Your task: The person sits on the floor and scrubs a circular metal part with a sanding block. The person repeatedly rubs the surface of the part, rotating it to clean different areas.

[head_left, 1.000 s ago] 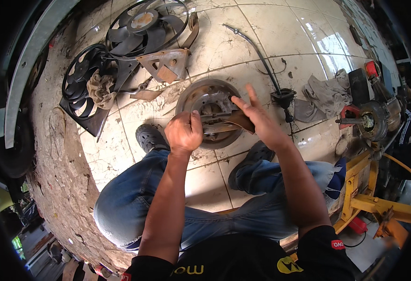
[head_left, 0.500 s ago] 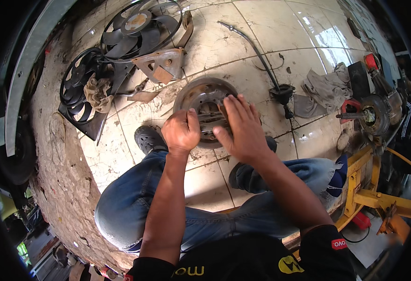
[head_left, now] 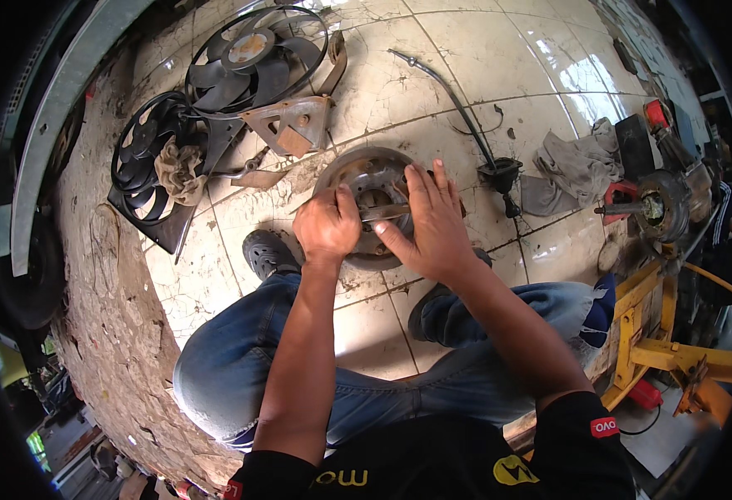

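A round, rusty brown brake drum (head_left: 364, 158) lies on the floor between my feet. Over it, a narrow metal piece that looks like a brake shoe (head_left: 384, 212) spans the gap between my hands. My left hand (head_left: 327, 223) is closed in a fist round its left end, thumb on top. Stretched and nearly flat, the fingers of my right hand (head_left: 434, 218) lie at the drum's right side, with the thumb tip at the piece's right end. My hands hide both ends of the piece and part of the drum.
Black radiator fans (head_left: 253, 62) and a rusty bracket (head_left: 291, 125) lie at the far left. A gear lever (head_left: 499, 173) and grey rag (head_left: 582, 162) are to the right. Beyond them stands a greasy metal assembly (head_left: 670, 204) by a yellow frame (head_left: 632, 333).
Two bar-like edges showed between my hands before; now one shows, so the piece appears to have turned. My right thumb has moved up to it. Both hands stay over the drum.
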The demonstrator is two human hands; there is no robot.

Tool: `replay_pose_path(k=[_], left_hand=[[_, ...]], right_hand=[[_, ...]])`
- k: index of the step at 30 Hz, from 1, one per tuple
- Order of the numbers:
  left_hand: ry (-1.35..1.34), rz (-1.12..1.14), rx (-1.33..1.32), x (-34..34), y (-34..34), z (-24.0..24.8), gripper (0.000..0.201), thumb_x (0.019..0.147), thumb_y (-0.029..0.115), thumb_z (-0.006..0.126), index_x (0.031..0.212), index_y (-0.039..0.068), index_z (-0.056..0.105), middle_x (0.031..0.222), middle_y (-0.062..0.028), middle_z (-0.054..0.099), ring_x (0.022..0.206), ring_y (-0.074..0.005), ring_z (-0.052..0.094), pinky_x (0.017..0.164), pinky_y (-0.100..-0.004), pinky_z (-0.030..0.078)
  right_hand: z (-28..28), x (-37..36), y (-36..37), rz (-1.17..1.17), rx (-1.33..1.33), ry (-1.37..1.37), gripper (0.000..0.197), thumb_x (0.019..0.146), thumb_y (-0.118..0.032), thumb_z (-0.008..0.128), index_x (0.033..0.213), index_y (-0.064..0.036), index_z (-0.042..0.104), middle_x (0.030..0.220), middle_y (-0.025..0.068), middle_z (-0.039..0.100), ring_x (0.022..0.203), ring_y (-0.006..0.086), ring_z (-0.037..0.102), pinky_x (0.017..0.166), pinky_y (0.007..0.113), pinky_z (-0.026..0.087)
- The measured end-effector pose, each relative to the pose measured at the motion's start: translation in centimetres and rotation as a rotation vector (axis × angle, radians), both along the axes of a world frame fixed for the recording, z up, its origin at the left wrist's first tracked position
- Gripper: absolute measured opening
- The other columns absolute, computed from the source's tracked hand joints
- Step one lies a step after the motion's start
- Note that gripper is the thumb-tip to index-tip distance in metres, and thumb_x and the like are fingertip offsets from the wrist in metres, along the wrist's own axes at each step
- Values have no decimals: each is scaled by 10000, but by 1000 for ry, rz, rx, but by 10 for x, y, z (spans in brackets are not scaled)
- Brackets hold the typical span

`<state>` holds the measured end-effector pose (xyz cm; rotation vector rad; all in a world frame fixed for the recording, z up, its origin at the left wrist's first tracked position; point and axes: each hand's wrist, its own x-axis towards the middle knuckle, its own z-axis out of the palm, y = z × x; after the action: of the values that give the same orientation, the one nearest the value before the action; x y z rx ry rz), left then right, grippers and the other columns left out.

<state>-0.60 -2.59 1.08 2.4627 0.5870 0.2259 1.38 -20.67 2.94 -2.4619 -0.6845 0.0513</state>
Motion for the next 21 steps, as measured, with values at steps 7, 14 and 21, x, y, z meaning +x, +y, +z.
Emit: replay_pose_path(k=[7, 14, 21], left_hand=[[61, 15, -9, 4, 0, 4, 434, 955, 351, 476, 766, 35, 706, 789, -244, 695, 798, -450, 672, 792, -503, 527], [88, -2, -9, 3, -3, 12, 429, 955, 346, 473, 774, 41, 714, 795, -243, 698, 803, -448, 675, 805, -497, 529], [93, 6, -12, 1, -4, 12, 424, 956, 356, 473, 818, 45, 725, 818, -249, 698, 824, -452, 673, 811, -503, 523]], right_hand=[[-8, 11, -7, -19, 34, 70, 942, 947, -628, 497, 1467, 136, 315, 1520, 319, 347, 1484, 487, 185, 1176, 627, 141], [4, 0, 5, 113, -40, -92, 951, 950, -684, 430, 1466, 112, 356, 1524, 300, 366, 1486, 465, 207, 1173, 626, 150], [-1, -6, 7, 54, -71, -87, 935, 969, -666, 406, 1485, 110, 329, 1535, 303, 350, 1488, 469, 204, 1173, 633, 143]])
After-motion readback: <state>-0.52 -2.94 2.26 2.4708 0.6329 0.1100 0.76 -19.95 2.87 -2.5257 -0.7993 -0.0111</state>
